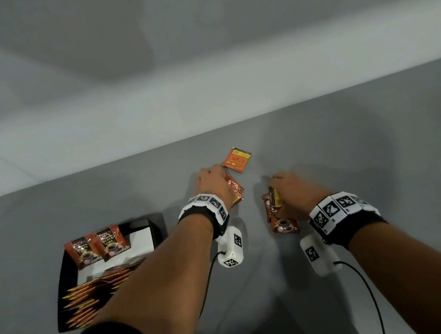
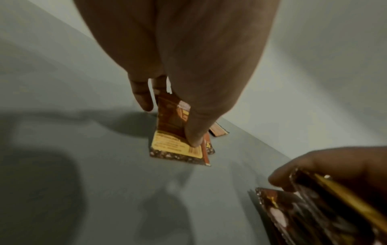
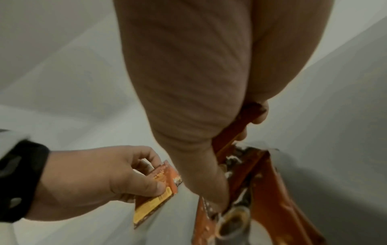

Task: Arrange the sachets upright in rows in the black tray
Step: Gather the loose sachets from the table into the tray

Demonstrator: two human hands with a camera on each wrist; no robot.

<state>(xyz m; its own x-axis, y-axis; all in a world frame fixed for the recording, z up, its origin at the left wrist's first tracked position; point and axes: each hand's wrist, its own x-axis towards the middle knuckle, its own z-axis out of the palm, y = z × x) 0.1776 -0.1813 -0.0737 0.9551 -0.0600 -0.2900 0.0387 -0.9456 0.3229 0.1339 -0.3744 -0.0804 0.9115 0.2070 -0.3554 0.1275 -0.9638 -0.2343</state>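
Note:
My left hand [image 1: 214, 180] grips a small bunch of orange-brown sachets [image 1: 235, 190] over the grey table; the left wrist view shows the thumb [image 2: 194, 132] pressed on their yellow-labelled back [image 2: 178, 145]. My right hand [image 1: 292, 192] holds several more sachets [image 1: 278, 212] edge-on, with thumb [image 3: 209, 182] and fingers curled round the stack [image 3: 261, 190]. One sachet [image 1: 236, 159] lies flat just beyond the left hand. The black tray [image 1: 62, 277] sits at the left, with two sachets [image 1: 97, 247] upright at its back and a row [image 1: 90, 295] packed at its front.
The grey table [image 1: 350, 134] ends at a pale wall behind and drops off at the left past the tray. White wrist camera units with black cables [image 1: 369, 287] hang under both wrists.

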